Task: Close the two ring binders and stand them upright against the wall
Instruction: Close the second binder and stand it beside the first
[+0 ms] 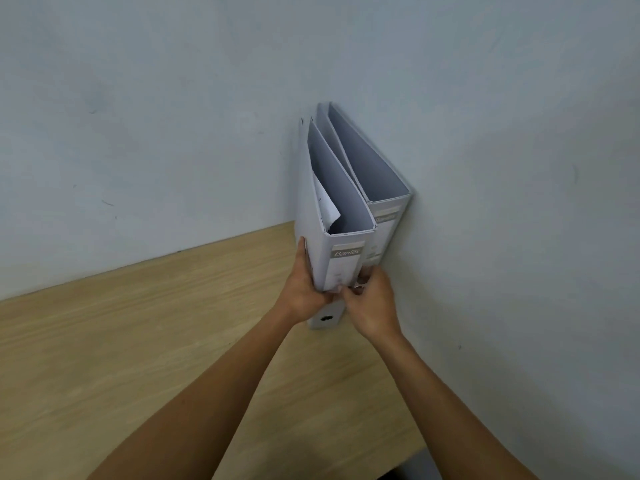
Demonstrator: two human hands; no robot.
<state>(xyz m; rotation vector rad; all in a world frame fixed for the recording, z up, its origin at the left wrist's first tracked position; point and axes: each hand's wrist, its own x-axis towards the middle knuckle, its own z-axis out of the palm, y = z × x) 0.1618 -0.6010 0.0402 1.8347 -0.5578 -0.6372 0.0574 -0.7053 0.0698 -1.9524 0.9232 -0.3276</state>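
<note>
Two white binders stand upright side by side on the wooden worktop (138, 341), in the corner where the pale wall (173, 98) meets a second wall on the right. The far binder (384, 223) stands with its side against the right-hand wall, its spine facing the camera. The near binder (343, 261) stands just to the left of it, the two touching along their sides, its spine also turned to the camera and bearing a beige label. Both are seen from above, so their tops show open gaps between the covers; a loose sheet of paper (325, 202) sticks up inside the near binder, bent over at its top.

Both hands are on the near binder, low on its spine. The left hand (304, 285) is wrapped around the left cover, fingers pressed flat along the side and thumb near the spine's front. The right hand (372, 303) grips the lower right edge of the spine, its fingertips curled in at the seam between the two binders. The bottom of the near binder's spine, with its dark finger hole (326, 318), shows below and between the two hands, resting on the worktop. Both forearms reach in from the bottom of the view
</note>
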